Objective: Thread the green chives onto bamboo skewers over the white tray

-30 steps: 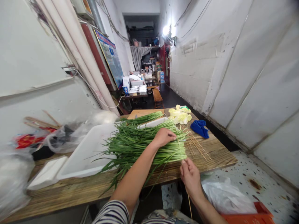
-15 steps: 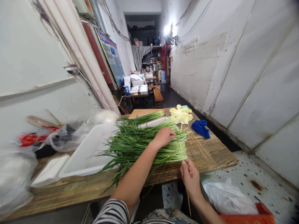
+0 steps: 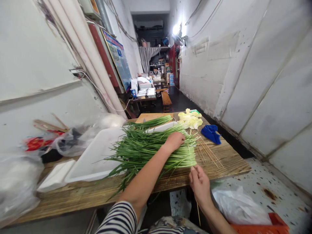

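Note:
A wide bundle of green chives [image 3: 143,146] lies across the table, leaves to the left and pale stem ends to the right. My left hand [image 3: 175,141] rests on top of the stems, its fingers curled and closed on some of them near the cut ends. At the bundle's near right corner, my right hand [image 3: 200,182] is closed on a thin bamboo skewer [image 3: 198,213], which sticks out below the palm. The skewer's upper part seems to run into the stem ends, but I cannot see its tip.
Several loose skewers [image 3: 208,151] lie right of the chives, near a blue cloth [image 3: 211,134] and yellow cabbage leaves [image 3: 190,119]. A white tray [image 3: 85,162] sits left on the wooden table [image 3: 229,162]. Plastic bags [image 3: 17,188] crowd the left; an orange crate [image 3: 278,224] stands below right.
The view has shifted slightly. My left hand has moved a little toward the far right over the stems; my right hand keeps its grip on the skewer at the same corner.

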Available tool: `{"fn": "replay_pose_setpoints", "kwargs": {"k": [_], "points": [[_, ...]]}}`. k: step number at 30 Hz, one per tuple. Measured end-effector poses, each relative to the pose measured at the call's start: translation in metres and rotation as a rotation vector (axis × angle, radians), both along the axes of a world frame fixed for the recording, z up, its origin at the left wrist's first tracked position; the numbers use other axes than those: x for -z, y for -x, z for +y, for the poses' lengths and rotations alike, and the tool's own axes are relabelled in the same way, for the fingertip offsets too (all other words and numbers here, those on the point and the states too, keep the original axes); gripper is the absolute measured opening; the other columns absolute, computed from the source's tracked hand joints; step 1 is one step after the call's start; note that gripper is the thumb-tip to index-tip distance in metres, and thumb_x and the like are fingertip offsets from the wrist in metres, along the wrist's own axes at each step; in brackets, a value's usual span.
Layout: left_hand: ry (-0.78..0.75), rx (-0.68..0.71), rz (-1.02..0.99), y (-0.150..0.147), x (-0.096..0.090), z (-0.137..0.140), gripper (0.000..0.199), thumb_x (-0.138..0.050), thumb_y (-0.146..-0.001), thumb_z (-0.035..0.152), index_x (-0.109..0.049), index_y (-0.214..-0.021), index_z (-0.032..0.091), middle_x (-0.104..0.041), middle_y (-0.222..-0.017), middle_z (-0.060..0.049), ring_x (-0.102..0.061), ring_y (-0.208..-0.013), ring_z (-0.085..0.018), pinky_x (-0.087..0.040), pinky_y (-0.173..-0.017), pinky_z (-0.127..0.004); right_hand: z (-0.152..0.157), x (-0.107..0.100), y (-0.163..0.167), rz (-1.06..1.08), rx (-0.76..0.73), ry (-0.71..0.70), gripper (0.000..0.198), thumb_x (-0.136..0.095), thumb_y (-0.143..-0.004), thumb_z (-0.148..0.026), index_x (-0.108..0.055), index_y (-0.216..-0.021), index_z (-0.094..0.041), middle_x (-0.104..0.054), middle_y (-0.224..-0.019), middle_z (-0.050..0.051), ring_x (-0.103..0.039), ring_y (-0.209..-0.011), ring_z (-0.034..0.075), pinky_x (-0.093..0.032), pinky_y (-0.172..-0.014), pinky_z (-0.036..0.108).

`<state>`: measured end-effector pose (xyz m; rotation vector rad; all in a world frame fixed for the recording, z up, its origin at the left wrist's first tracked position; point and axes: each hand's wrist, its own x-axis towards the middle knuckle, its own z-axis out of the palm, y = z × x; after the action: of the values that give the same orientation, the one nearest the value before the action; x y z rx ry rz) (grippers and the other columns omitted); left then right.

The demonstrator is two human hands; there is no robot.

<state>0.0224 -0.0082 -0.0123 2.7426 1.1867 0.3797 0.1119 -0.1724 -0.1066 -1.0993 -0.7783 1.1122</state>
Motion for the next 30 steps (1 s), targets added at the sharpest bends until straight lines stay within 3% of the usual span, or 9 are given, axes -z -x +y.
{"fn": "replay_pose_setpoints", "kwargs": {"k": [4, 12, 30], "points": [[-0.002, 0.006, -0.135, 0.004, -0.001, -0.003, 0.019, -0.052, -0.075, 0.016, -0.069, -0.067, 0.017, -0.068, -0.071, -0.004, -0.059, -0.069, -0.015, -0.037, -0.062, -0.023, 0.000, -0.001, 0.000, 0.032, -0.008, 0.000, 0.032, -0.057, -0.081, -0.049, -0.041, -0.074, -0.021, -0.024, -0.052, -0.011, -0.018, -0.043, 0.006, -0.014, -0.037, 0.018], [0.247, -0.016, -0.370, 0.012, 0.003, -0.011, 0.016, -0.059, -0.073, 0.025, -0.071, -0.076, 0.015, -0.069, -0.070, -0.001, -0.059, -0.063, -0.011, -0.039, -0.059, -0.019, 0.000, -0.006, 0.000, 0.018, -0.005, 0.010, 0.032, -0.056, -0.082, -0.048, -0.042, -0.073, -0.021, -0.025, -0.051, -0.011, -0.018, -0.042, 0.005, -0.014, -0.037, 0.017], [0.281, -0.049, -0.431, 0.010, 0.003, -0.012, 0.015, -0.061, -0.071, 0.024, -0.072, -0.075, 0.014, -0.069, -0.069, -0.002, -0.059, -0.063, -0.011, -0.041, -0.059, -0.019, -0.001, -0.011, 0.000, 0.040, -0.029, 0.039, 0.033, -0.057, -0.080, -0.049, -0.040, -0.072, -0.021, -0.024, -0.051, -0.011, -0.016, -0.041, 0.005, -0.013, -0.036, 0.017]]}}
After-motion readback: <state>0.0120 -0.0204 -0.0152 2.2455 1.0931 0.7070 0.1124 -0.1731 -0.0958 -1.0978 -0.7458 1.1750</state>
